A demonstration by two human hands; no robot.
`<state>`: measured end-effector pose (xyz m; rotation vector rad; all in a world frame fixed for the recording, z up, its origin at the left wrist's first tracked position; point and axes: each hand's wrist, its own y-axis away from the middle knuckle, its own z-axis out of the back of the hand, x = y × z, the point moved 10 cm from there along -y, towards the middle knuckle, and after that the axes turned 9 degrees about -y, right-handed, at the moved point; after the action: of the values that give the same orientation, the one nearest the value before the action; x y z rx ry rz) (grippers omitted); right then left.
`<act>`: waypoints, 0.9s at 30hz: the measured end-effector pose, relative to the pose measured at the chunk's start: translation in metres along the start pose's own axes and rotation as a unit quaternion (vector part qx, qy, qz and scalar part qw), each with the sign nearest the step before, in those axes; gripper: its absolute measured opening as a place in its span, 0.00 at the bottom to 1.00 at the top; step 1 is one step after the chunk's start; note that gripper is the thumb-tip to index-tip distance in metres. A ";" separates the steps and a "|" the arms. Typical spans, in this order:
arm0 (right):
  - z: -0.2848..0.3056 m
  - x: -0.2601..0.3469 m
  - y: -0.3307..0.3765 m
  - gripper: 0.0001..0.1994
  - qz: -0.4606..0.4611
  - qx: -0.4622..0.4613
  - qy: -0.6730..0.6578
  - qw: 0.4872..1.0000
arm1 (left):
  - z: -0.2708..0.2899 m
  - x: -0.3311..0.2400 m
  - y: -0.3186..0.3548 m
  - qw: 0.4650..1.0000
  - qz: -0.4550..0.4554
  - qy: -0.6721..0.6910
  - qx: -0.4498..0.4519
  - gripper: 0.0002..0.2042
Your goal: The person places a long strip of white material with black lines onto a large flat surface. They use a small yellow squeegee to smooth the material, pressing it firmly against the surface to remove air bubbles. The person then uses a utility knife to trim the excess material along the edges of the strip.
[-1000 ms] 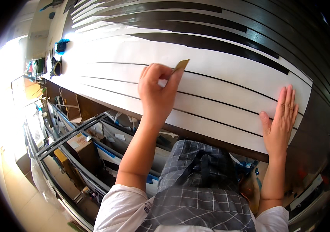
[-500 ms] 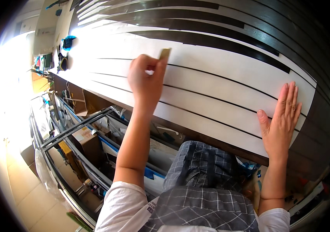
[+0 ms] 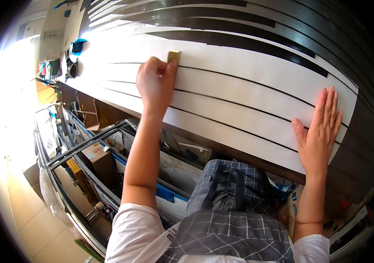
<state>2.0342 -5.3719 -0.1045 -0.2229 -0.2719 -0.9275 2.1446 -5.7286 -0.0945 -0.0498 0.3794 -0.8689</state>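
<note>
A large white sheet [image 3: 239,97] crossed by thin dark lines lies over a dark tabletop [image 3: 353,158]. Pinched in my left hand [image 3: 155,84] is a small flat olive-yellow scraper-like piece [image 3: 174,57]; its upper end sticks up past my fingers, and its lower edge meets the sheet near the lines. My right hand [image 3: 320,138] rests flat near the sheet's right end, fingers together and stretched away from me, thumb apart. Beyond the left hand, long black strips [image 3: 266,50] run across the far part of the sheet.
Below the table's front edge, to the left, stands a dark metal frame rack [image 3: 88,145] with panels and a cardboard box [image 3: 97,158]. A blue-wrapped item [image 3: 78,46] and a roll of tape [image 3: 71,70] sit at the table's far left, beside bright glare.
My left hand has slid left along the sheet with the olive-yellow piece. My right hand stays flat in nearly the same place.
</note>
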 end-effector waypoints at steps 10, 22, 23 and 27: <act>-0.001 -0.003 0.000 0.42 -0.002 -0.009 -0.007 1.000 | 0.004 -0.004 -0.001 0.999 0.006 0.051 0.000 0.13; -0.001 0.003 0.000 0.43 -0.012 -0.009 -0.033 0.999 | 0.015 -0.002 -0.004 0.998 -0.024 0.054 -0.033 0.14; -0.002 0.001 -0.001 0.43 -0.014 -0.009 -0.034 0.999 | -0.007 0.006 -0.008 0.995 -0.022 -0.095 0.007 0.14; 0.006 -0.010 -0.001 0.45 -0.022 -0.043 -0.121 0.992 | -0.016 0.103 -0.024 0.993 0.016 0.115 -0.003 0.13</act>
<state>2.0265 -5.3634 -0.1021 -0.4105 -0.4621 -0.9567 2.1811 -5.8202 -0.1360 0.0514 0.5979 -0.8430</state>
